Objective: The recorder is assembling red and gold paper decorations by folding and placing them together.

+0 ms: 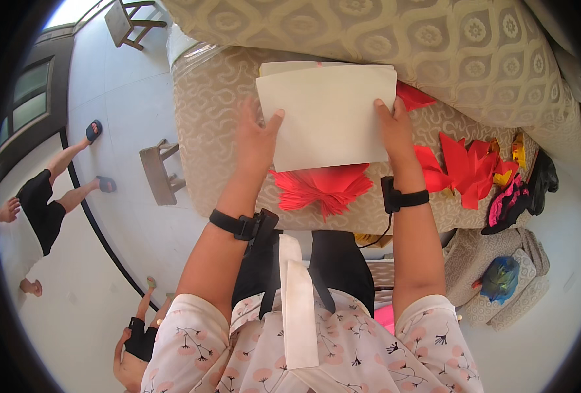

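A pale rectangular sheet or stack (pixel 330 118) lies over a fabric-covered surface (pixel 202 127), with more pale sheets showing behind its far edge. My left hand (pixel 258 127) is at its left edge, blurred, thumb apart from the fingers; whether it grips cannot be told. My right hand (pixel 393 123) holds the right edge, thumb on top and fingers at the side. Just below the near edge is a fanned stack of red folded pieces (pixel 325 186), partly hidden under the pale sheet. More red folded pieces (pixel 470 167) lie to the right of my right forearm.
A thick patterned fabric roll or cushion (pixel 428 44) borders the far side. Black-and-pink fabric (pixel 506 204) and a black plastic bag (pixel 543 182) lie at the right. Wooden stools (pixel 158 172) stand on the left floor. Two people (pixel 50 206) are farther left.
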Demonstrator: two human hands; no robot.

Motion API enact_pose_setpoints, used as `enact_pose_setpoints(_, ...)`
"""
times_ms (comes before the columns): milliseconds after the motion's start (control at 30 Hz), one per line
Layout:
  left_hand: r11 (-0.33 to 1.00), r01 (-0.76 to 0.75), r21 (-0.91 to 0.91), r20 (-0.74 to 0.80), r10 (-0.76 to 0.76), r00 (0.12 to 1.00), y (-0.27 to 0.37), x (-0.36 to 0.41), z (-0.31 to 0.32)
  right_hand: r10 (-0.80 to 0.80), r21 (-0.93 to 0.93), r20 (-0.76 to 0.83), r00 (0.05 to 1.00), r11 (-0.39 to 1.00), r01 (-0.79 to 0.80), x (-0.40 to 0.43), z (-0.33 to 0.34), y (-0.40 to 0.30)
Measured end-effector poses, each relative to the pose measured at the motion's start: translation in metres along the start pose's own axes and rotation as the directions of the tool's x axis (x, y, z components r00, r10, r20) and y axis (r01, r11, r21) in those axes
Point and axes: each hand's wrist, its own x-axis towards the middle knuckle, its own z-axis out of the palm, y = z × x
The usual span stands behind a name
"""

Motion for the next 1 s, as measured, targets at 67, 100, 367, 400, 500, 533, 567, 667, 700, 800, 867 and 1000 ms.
enact_pose_setpoints(67,0.972,0.128,-0.195,0.166,-0.096,0.981,-0.002,0.001,0.0,0.006,0.055,0.014,1.0,0.998,-0.006,0.002,0.0,0.006)
enact_pose_setpoints(100,0.984,0.09,-0.157,0.15,-0.066,0.987,-0.001,0.001,0.0,-0.003,0.055,0.025,1.0,0.999,0.001,0.001,0.0,0.005)
enact_pose_setpoints(367,0.98,-0.071,0.184,0.057,0.061,0.996,0.0,-0.009,0.007,-0.161,-0.114,-0.03,0.987,0.981,0.157,0.0,0.008,0.01)
enact_pose_setpoints(400,0.985,-0.028,0.168,0.047,0.021,0.999,0.0,-0.009,0.008,-0.116,-0.044,-0.024,0.993,0.992,0.115,-0.001,0.007,0.009)
enact_pose_setpoints(500,0.995,0.002,0.102,0.066,-0.009,0.998,0.002,-0.007,0.004,-0.031,-0.008,0.004,1.0,0.999,0.031,0.0,0.001,0.008)
enact_pose_setpoints(533,0.998,-0.008,0.056,0.097,0.003,0.995,0.002,-0.006,0.002,0.015,-0.037,0.019,1.0,0.999,-0.015,0.0,-0.001,0.007)
enact_pose_setpoints(567,0.999,-0.008,0.05,0.093,0.004,0.996,-0.001,-0.005,0.004,0.01,-0.042,0.02,1.0,0.999,-0.009,0.0,-0.001,0.007)
enact_pose_setpoints(667,0.995,-0.097,0.02,0.03,0.097,0.995,-0.011,-0.001,0.007,-0.13,-0.118,-0.058,0.99,0.985,0.122,-0.004,0.002,-0.004)
enact_pose_setpoints(700,0.994,-0.103,0.032,0.017,0.103,0.995,-0.01,-0.002,0.007,-0.24,-0.251,-0.148,0.959,0.947,0.199,-0.006,0.002,-0.009)
enact_pose_setpoints(800,0.993,-0.111,0.046,-0.007,0.112,0.994,-0.01,0.0,0.006,-0.443,-0.467,-0.151,0.884,0.82,0.331,-0.018,-0.002,-0.035)
enact_pose_setpoints(867,0.993,-0.112,0.047,-0.014,0.112,0.994,-0.011,0.0,0.004,-0.518,-0.541,-0.075,0.852,0.739,0.401,-0.026,0.002,-0.054)
enact_pose_setpoints(1000,0.993,-0.119,0.018,0.003,0.119,0.993,0.001,-0.002,0.004,-0.686,-0.491,0.159,0.71,0.569,0.66,-0.04,0.031,-0.085)
